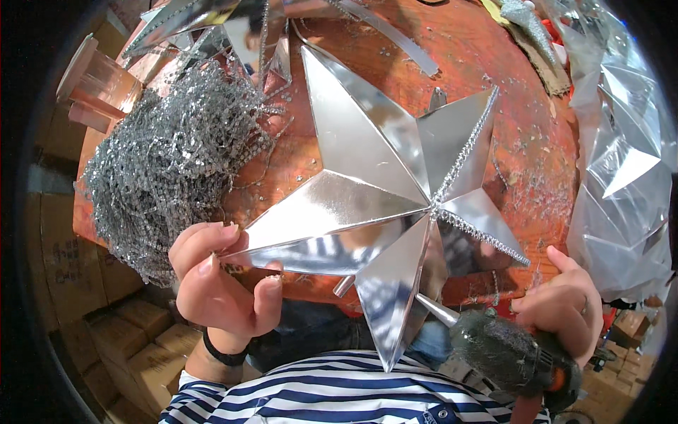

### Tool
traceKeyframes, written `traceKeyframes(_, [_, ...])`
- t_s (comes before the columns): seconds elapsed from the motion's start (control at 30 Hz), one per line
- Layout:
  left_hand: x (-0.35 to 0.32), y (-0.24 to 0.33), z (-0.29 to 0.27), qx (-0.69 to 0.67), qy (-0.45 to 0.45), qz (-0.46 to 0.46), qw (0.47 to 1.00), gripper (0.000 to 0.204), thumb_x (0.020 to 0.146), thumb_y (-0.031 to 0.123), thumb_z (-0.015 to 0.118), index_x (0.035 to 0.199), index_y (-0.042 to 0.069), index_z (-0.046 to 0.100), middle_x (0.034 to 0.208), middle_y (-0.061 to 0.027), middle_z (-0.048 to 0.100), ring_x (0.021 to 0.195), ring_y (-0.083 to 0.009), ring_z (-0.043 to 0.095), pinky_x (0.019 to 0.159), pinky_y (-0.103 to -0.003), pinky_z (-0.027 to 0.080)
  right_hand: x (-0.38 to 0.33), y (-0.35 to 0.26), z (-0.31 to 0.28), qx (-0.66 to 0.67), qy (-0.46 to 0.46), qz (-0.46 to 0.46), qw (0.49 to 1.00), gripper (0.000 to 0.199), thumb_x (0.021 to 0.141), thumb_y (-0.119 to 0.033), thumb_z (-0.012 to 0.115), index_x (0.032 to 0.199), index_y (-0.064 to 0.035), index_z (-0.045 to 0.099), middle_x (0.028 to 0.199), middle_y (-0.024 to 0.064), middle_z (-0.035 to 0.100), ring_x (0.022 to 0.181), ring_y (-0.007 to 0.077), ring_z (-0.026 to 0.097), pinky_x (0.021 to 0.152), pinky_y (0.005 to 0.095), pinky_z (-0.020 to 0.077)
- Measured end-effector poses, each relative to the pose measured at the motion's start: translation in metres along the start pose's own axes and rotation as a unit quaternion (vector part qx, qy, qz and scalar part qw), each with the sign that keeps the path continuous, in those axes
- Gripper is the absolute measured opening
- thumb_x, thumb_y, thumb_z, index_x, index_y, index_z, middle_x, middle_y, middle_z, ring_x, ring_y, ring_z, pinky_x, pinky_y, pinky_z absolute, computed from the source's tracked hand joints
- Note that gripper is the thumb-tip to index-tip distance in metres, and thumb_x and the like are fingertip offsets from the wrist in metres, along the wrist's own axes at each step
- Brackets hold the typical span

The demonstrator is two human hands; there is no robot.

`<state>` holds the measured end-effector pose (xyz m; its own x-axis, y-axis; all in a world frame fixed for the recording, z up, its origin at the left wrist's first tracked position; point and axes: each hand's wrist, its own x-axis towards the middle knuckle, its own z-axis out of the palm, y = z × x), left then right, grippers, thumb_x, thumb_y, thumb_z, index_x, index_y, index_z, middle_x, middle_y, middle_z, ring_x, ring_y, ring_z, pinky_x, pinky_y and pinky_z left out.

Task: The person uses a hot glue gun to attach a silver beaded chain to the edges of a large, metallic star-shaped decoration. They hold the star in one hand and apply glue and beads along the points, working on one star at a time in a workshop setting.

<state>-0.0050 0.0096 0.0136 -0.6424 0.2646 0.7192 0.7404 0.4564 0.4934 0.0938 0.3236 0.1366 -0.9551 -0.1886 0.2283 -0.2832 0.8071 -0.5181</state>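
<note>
A shiny silver five-pointed star (pixel 367 152) with raised folds lies face up before me. Glittery silver trim runs along the ridges of two of its right-hand points; the other ridges are bare. My left hand (pixel 224 279) pinches the tip of its left point between thumb and fingers. In my right hand (pixel 565 305) is a dark hot glue gun (pixel 501 350), gripped at the near right. Its metal nozzle (pixel 436 309) points up and left, close beside the lower point's right edge; whether they touch I cannot tell.
A tangled heap of silver sequin trim (pixel 169 155) sits at the left of the orange-red table (pixel 544 162). Behind it stand a pinkish spool (pixel 106 81) and another silver star (pixel 247 35). Plastic-wrapped silver stars (pixel 625 155) line the right edge. Cardboard boxes (pixel 134 339) are stacked at the lower left.
</note>
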Motion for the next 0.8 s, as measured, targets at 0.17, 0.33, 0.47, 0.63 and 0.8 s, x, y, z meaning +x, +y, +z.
traceKeyframes(0.17, [0.004, 0.000, -0.002, 0.008, -0.016, 0.011, 1.000, 0.053, 0.085, 0.021, 0.061, 0.125, 0.010, 0.029, 0.110, -0.0210, 0.049, 0.091, -0.0281, 0.050, 0.071, -0.034, 0.048, -0.011, 0.000, 0.003, -0.027, 0.014, 0.017, 0.999, 0.060, 0.065, -0.065, 0.067, 0.073, -0.0051, 0.062, 0.070, 0.0032, 0.063, 0.063, 0.0179, 0.056, 0.092, 0.0535, 0.0418])
traceKeyframes(0.33, [0.005, 0.001, 0.000, 0.008, -0.012, 0.012, 1.000, 0.051, 0.085, 0.019, 0.061, 0.124, 0.009, 0.030, 0.110, -0.0211, 0.049, 0.091, -0.0278, 0.051, 0.070, -0.032, 0.049, -0.012, -0.024, 0.007, -0.014, 0.054, 0.168, 0.984, 0.059, 0.072, -0.063, 0.060, 0.074, -0.0041, 0.062, 0.069, 0.0022, 0.061, 0.062, 0.0186, 0.056, 0.093, 0.0504, 0.0425])
traceKeyframes(0.47, [0.005, 0.000, 0.000, 0.010, -0.007, 0.018, 1.000, 0.050, 0.085, 0.017, 0.062, 0.123, 0.007, 0.031, 0.109, -0.0210, 0.049, 0.091, -0.0273, 0.051, 0.068, -0.031, 0.050, -0.016, -0.026, 0.014, -0.010, 0.056, 0.140, 0.988, 0.066, 0.074, -0.071, 0.051, 0.074, -0.0052, 0.060, 0.070, 0.0034, 0.063, 0.067, 0.0207, 0.059, 0.093, 0.0496, 0.0430])
traceKeyframes(0.63, [0.005, 0.000, 0.004, -0.002, 0.006, 0.019, 1.000, 0.048, 0.083, 0.014, 0.062, 0.121, 0.004, 0.035, 0.109, -0.0213, 0.049, 0.092, -0.0269, 0.051, 0.068, -0.030, 0.050, -0.008, -0.014, -0.010, -0.001, -0.131, -0.039, 0.991, 0.018, 0.066, -0.012, 0.068, 0.084, -0.0105, 0.064, 0.097, 0.0056, 0.068, 0.092, 0.0233, 0.064, 0.096, 0.0474, 0.0437])
traceKeyframes(0.8, [0.005, -0.001, 0.004, -0.006, 0.013, 0.021, 1.000, 0.047, 0.081, 0.011, 0.063, 0.119, 0.002, 0.037, 0.109, -0.0216, 0.049, 0.092, -0.0267, 0.052, 0.076, -0.033, 0.049, -0.014, -0.008, -0.008, 0.017, -0.159, -0.061, 0.985, 0.023, 0.066, -0.012, 0.070, 0.088, -0.0100, 0.066, 0.097, 0.0051, 0.069, 0.092, 0.0225, 0.064, 0.096, 0.0477, 0.0440])
